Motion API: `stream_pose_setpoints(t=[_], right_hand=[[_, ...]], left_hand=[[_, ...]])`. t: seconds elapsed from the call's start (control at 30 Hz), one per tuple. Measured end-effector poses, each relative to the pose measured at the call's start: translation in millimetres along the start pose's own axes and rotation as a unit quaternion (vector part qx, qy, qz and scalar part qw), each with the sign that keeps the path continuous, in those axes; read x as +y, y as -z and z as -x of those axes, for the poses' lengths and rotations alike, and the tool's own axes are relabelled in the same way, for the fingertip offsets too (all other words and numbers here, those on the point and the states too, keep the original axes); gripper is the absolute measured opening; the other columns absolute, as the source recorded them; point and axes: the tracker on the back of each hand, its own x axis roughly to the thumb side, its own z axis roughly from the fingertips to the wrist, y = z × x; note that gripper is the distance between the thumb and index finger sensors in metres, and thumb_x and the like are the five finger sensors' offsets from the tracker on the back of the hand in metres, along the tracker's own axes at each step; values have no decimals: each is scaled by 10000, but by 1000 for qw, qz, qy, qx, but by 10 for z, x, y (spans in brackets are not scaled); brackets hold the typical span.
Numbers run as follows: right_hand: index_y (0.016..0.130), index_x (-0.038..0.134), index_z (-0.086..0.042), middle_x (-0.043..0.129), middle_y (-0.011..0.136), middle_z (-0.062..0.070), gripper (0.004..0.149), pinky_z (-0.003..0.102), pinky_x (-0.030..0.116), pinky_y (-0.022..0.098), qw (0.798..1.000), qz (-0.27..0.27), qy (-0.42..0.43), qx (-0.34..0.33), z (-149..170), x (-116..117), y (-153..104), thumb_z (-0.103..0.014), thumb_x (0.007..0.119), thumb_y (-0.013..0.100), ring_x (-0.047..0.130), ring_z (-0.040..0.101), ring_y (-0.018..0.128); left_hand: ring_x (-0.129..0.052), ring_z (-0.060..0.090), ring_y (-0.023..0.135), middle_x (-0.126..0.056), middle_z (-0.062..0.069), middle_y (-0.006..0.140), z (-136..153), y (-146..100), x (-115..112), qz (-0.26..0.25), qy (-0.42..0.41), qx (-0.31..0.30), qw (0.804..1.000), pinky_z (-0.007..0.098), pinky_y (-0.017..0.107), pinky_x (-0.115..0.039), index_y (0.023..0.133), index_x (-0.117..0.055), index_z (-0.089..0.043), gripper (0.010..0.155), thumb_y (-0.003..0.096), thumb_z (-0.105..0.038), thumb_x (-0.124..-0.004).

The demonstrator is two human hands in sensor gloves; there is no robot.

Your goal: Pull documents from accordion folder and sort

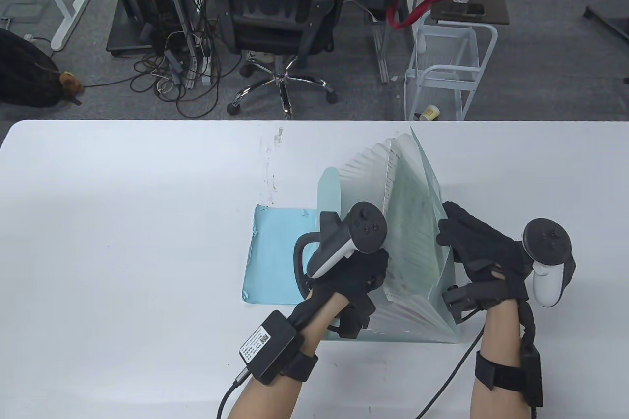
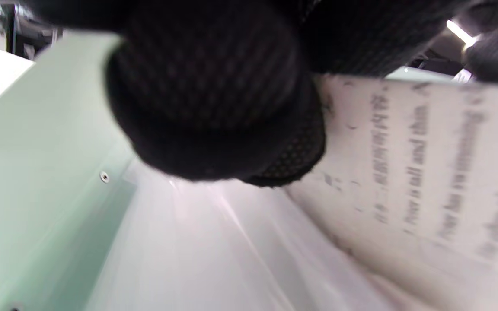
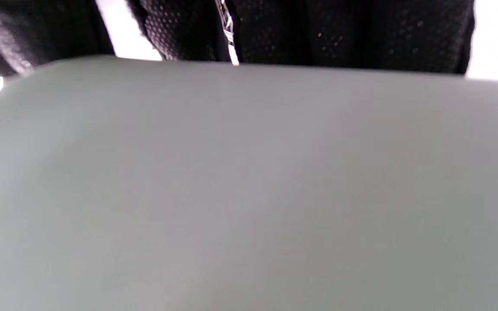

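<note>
Pale-green translucent plastic accordion folder point(image 1: 413, 242) stands fanned open mid-table w/ left hand point(image 1: 351, 274) pinching a printed white paper sheet point(image 2: 426, 172) inside, right hand point(image 1: 484, 254) fingers flat on near-right wall—sheet could tear/crumple if yanked skewed.

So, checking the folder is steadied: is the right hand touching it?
Touching. The table view shows the right hand pressed flat against the folder outer wall.

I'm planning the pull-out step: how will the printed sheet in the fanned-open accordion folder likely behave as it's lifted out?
The printed sheet looks like thin paper, so it will probably flop and bend. It should be light. The left hand is at it; the right hand steadies the accordion folder, whose fanned pockets may tip otherwise.
</note>
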Motion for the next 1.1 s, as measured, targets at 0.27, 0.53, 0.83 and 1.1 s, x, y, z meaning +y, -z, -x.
stream_pose_setpoints(t=[0.27, 0.53, 0.83, 1.1], right_hand=[[924, 775, -226, 895, 702, 165, 650, 588, 789, 446, 1000, 2, 0, -1, 2, -10, -4, -606, 840, 401, 869, 484, 728], [926, 774, -227, 894, 705, 167, 652, 594, 785, 451, 1000, -3, -1, 0, 3, -3, 1, -605, 841, 398, 867, 486, 734], [925, 774, -225, 893, 706, 168, 649, 596, 783, 453, 1000, -6, 4, 1, 10, -17, 10, -602, 841, 401, 865, 488, 735], [927, 773, -226, 893, 706, 167, 652, 595, 781, 454, 1000, -7, 6, 1, 15, -15, 11, -606, 838, 400, 866, 485, 736]], left_hand=[[-1108, 162, 291, -1069, 57, 594, 145, -167, 255, -20, -23, -2, 1000, 313, 214, -915, 876, -819, -96, 427, 509, -312, -810], [-1059, 145, 261, -1057, 55, 589, 472, -352, 563, -44, -68, 6, 997, 327, 231, -898, 901, -809, -110, 429, 510, -286, -785], [-1049, 135, 250, -1055, 32, 573, 936, -681, 950, -97, -141, -15, 985, 328, 233, -894, 908, -805, -117, 433, 514, -294, -762], [-1052, 152, 309, -1031, 15, 603, 1462, -896, 1188, -142, -237, -12, 961, 352, 280, -892, 927, -783, -147, 435, 522, -292, -724]])
